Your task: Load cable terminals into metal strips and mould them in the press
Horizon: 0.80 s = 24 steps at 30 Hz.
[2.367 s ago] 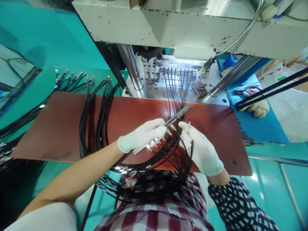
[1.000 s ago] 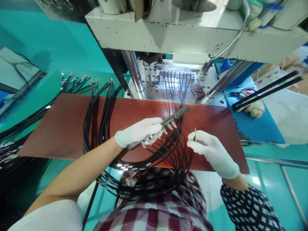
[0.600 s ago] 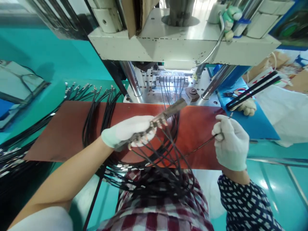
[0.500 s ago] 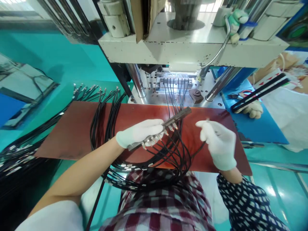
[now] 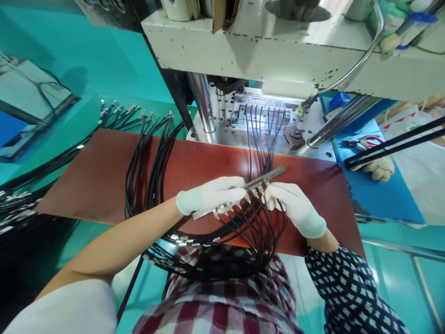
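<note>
My left hand (image 5: 219,194), in a white glove, is closed round a long metal bar (image 5: 266,178) that slants up to the right. Several cable ends with metal tips sit in a row along the bar's near edge. At the bar's right part, my right hand (image 5: 288,204), also gloved, pinches the end of a black cable (image 5: 283,225). From the bar, black cables (image 5: 255,241) hang down over the board's front edge and onto the lap. The fingertips of my right hand partly hide the cable's tip.
A reddish-brown board (image 5: 205,162) lies in front of a press (image 5: 243,55). Cables run into the press's metal fixture (image 5: 239,116). Cable bundles (image 5: 158,171) lie at left. Pliers (image 5: 361,141) and a glove (image 5: 380,168) rest on the blue surface at right.
My right hand has moved left with the cable, from away at the right up to the bar. The bar stays in my left hand, and the view has shifted closer to the press.
</note>
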Motion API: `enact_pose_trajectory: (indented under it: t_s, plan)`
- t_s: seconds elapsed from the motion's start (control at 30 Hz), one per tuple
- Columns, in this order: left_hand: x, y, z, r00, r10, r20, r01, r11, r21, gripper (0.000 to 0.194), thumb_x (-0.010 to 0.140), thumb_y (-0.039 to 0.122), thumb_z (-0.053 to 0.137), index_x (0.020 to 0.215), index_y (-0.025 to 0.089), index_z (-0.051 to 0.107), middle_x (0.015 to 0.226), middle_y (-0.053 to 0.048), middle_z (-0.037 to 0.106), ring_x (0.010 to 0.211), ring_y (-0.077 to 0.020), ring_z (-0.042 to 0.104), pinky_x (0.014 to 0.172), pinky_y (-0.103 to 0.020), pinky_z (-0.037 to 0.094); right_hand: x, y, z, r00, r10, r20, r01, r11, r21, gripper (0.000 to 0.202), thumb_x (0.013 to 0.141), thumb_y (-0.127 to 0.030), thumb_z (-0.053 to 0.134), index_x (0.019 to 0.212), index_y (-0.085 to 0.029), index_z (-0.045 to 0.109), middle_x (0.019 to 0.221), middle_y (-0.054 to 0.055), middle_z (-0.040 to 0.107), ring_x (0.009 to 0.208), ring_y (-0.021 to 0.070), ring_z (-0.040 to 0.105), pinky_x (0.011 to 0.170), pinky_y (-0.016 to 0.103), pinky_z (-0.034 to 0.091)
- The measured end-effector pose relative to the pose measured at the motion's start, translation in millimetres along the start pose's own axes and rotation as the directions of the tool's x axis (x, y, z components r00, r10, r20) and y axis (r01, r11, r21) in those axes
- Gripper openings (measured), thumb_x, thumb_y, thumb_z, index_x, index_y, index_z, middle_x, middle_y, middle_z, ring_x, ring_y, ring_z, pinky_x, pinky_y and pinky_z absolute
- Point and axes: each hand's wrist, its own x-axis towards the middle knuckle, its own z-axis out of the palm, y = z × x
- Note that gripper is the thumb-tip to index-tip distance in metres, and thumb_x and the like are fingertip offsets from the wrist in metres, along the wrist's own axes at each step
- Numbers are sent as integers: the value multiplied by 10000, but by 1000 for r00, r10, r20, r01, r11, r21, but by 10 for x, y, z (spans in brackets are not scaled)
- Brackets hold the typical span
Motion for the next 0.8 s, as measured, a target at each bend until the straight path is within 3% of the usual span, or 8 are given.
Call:
enact_pose_trajectory:
  t_s: [0.2, 0.4, 0.5, 0.6, 0.67, 0.8]
  plan:
    - [-24, 35, 3, 1000, 26, 5, -26, 997, 67, 390, 938, 542, 555, 850, 181, 437, 725, 45, 472, 535, -59, 490, 432, -161, 441, 2, 38, -5, 1000, -1, 4, 1, 999, 36, 360, 967, -297, 484, 654, -184, 620, 580, -16, 561, 529, 105, 423, 528, 265, 311]
    - [-34, 12, 20, 997, -16, 72, 19, 999, -36, 409, 945, 583, 516, 872, 197, 399, 731, 49, 461, 539, -72, 485, 430, -184, 412, 1, 4, -10, 999, -32, 33, 33, 999, -20, 373, 959, -297, 484, 623, -181, 596, 602, 2, 555, 555, 121, 444, 548, 266, 343]
    - [-38, 36, 16, 999, 41, 22, -45, 979, 201, 404, 969, 570, 477, 848, 191, 406, 742, 45, 456, 597, -82, 464, 507, -212, 396, 9, 40, 7, 999, -37, -3, 37, 999, -9, 371, 965, -309, 493, 629, -184, 590, 596, -2, 567, 563, 121, 475, 566, 263, 363]
    - [-32, 57, 10, 991, 132, -29, -99, 859, 503, 382, 997, 522, 450, 831, 179, 427, 707, 51, 459, 628, -88, 405, 592, -248, 336, 25, 104, 15, 997, -47, -53, 46, 999, -28, 371, 973, -326, 507, 641, -184, 591, 605, -9, 583, 570, 113, 498, 584, 258, 379]
    - [-29, 59, 9, 991, 131, -35, -88, 820, 566, 374, 1006, 516, 434, 842, 180, 428, 681, 61, 456, 619, -91, 384, 606, -264, 312, 26, 135, 15, 995, -68, -66, 64, 996, -66, 377, 985, -356, 498, 662, -188, 595, 615, -15, 586, 577, 112, 512, 597, 259, 393]
    - [-42, 46, 15, 988, 145, -48, -99, 848, 521, 395, 1005, 537, 425, 842, 178, 439, 716, 58, 463, 646, -94, 399, 614, -262, 323, -56, 149, 55, 989, -89, -117, 50, 953, -299, 362, 985, -386, 494, 697, -199, 609, 669, -18, 621, 647, 124, 572, 657, 258, 435]
